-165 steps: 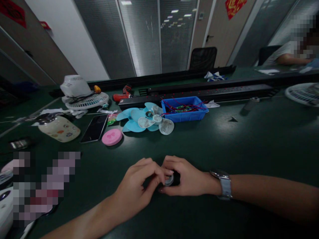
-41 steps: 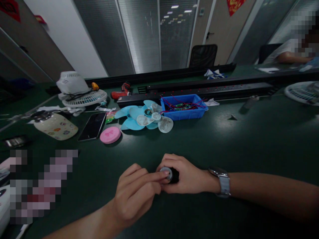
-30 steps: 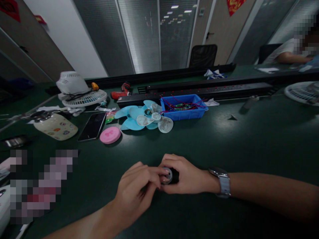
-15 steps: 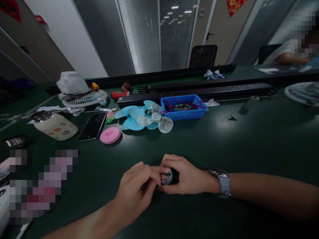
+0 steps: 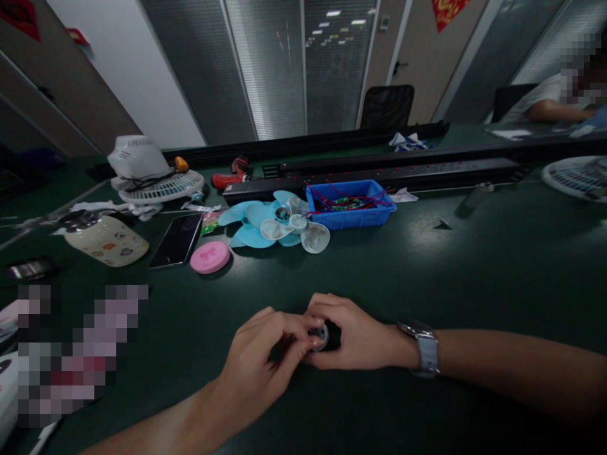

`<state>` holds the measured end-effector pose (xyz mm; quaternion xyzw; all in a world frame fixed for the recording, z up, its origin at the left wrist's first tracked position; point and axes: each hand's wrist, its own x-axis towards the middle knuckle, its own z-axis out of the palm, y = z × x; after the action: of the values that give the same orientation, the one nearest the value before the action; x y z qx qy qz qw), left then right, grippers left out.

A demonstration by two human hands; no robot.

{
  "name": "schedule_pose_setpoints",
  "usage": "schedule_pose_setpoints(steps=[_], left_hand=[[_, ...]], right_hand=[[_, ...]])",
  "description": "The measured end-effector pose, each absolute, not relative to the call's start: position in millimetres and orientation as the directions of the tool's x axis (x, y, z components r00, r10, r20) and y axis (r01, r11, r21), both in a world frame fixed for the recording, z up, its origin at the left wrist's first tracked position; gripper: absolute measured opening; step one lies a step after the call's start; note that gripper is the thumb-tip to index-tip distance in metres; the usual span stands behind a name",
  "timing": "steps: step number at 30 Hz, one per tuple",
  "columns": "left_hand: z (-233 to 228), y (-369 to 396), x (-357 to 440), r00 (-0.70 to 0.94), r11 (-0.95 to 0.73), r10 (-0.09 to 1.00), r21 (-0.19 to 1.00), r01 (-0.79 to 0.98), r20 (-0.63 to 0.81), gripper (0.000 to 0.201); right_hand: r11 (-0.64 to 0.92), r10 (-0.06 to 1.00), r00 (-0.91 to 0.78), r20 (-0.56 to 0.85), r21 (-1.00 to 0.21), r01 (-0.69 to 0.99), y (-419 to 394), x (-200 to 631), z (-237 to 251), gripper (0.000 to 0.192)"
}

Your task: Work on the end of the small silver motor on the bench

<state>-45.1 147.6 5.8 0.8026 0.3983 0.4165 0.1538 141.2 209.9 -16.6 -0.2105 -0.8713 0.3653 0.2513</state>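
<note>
The right hand [image 5: 353, 333] grips a small black motor [image 5: 327, 335] whose label is unreadable, while the left hand [image 5: 263, 366] pinches its silver end.

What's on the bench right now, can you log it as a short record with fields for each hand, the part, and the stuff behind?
right hand: wrapped around small motor, watch on wrist
left hand: fingertips pinch at the motor's silver end
motor: black body, held just above the table
behind: fan blades, blue bin with wires, pink disc, phone, fan grille
far right: another person seated
</note>
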Motion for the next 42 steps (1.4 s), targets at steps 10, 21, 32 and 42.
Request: schedule_pose_setpoints(steps=[10, 21, 32, 42], left_hand=[[5.3, 146.3, -42.3, 0.288, -0.638, 0.759, 0.576, 0.512, 0.585, 0.017], [3.4, 143.8, -44.1, 0.344, -0.65, 0.758, 0.604, 0.461, 0.554, 0.02], [0.3, 145.3, -43.1, 0.299, -0.575, 0.818, 0.675, 0.463, 0.492, 0.013], [-0.3, 145.9, -44.8, 0.275, -0.558, 0.83, 0.701, 0.445, 0.486, 0.017]], right_hand=[[0.647, 0.544, -0.795, 0.269, -0.738, 0.193, 210.0, 142.2, -15.5, 0.023], [0.635, 0.552, -0.792, 0.261, -0.747, 0.196, 209.3, 142.3, -16.6, 0.022], [0.636, 0.555, -0.787, 0.269, -0.747, 0.193, 209.8, 142.2, -17.5, 0.024], [0.647, 0.558, -0.773, 0.302, -0.741, 0.178, 209.7, 140.9, -18.2, 0.024]])
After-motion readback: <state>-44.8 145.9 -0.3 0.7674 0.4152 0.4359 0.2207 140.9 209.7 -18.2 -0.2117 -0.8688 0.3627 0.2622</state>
